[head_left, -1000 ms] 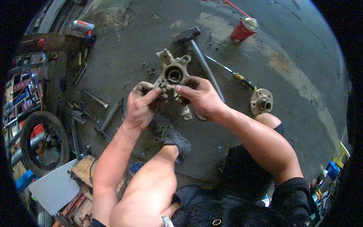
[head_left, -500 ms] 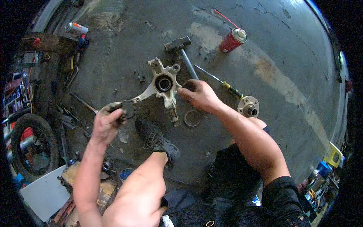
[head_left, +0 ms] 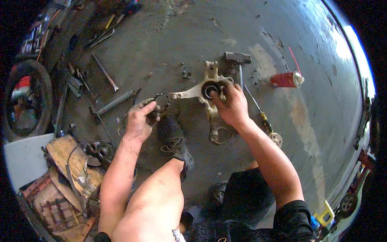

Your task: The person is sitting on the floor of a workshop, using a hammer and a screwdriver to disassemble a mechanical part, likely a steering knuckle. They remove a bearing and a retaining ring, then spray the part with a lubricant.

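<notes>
A pale metal steering knuckle (head_left: 193, 92) lies on the concrete floor before me, with a dark round bearing (head_left: 210, 91) in its bore. My right hand (head_left: 231, 104) is closed on the knuckle's right side, with a fingertip over the bearing. In my left hand (head_left: 141, 119) I pinch a thin dark ring with a notched edge (head_left: 162, 99), held beside the tip of the knuckle's long arm. A thin metal ring (head_left: 219, 141) lies by the knuckle's lower end.
A hammer (head_left: 237, 57), a screwdriver (head_left: 264, 121) and a red spray can (head_left: 285, 79) lie to the right. A wheel hub (head_left: 276, 139) is partly hidden by my right forearm. On the left are a metal pipe (head_left: 116, 103), a tyre (head_left: 45, 97) and a wooden board (head_left: 74, 161).
My view has shifted, moving the floor things across the picture. My right hand has gone from the knuckle's edge to its bore. The left still holds the notched ring, now more plainly seen.
</notes>
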Available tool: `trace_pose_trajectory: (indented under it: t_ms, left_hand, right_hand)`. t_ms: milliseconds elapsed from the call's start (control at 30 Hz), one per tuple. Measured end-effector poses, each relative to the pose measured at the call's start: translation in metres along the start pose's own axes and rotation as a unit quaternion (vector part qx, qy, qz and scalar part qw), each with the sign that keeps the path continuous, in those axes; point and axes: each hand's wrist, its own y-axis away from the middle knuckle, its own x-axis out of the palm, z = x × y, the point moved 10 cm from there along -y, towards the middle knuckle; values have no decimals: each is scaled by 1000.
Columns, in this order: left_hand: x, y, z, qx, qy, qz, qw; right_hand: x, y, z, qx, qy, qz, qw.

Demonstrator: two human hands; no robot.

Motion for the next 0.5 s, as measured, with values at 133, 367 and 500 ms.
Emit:
trace_pose_trajectory:
  t_ms: [133, 367, 500]
  left_hand:
    - [-8, -8, -24, 47, -18, -21, 999]
    - [-14, -22, -29, 65, -28, -1, 998]
    - [-19, -22, -29, 62, -43, -25, 997]
  right_hand:
    - [81, -60, 44, -75, 210, 180, 958]
    - [172, -105, 21, -47, 302, 286, 908]
    - [172, -107, 13, -37, 291, 277, 915]
